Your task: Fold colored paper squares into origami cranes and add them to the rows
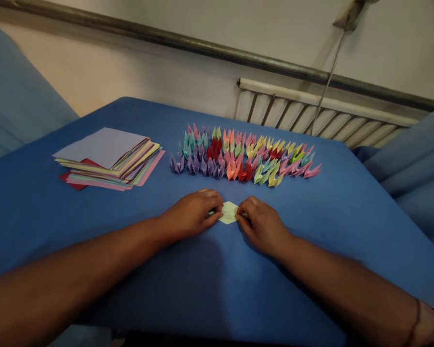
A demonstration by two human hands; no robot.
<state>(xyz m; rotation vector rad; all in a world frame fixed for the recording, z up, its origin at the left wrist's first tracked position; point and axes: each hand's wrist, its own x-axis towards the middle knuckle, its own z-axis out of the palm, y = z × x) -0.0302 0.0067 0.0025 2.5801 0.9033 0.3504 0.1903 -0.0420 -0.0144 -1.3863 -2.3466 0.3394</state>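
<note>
green paper (pixel 229 212) just below frame centre — left hand (pixel 197 211) and right hand (pixel 264 225) pinch opposite ends — best keep edges aligned.

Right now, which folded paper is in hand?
The flat, pale yellow-green piece, held between left hand and right hand; the folded figures stand behind it, untouched.

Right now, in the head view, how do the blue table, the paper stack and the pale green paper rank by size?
1. Blue table
2. Paper stack
3. Pale green paper, partly hidden but clearly smallest
</note>
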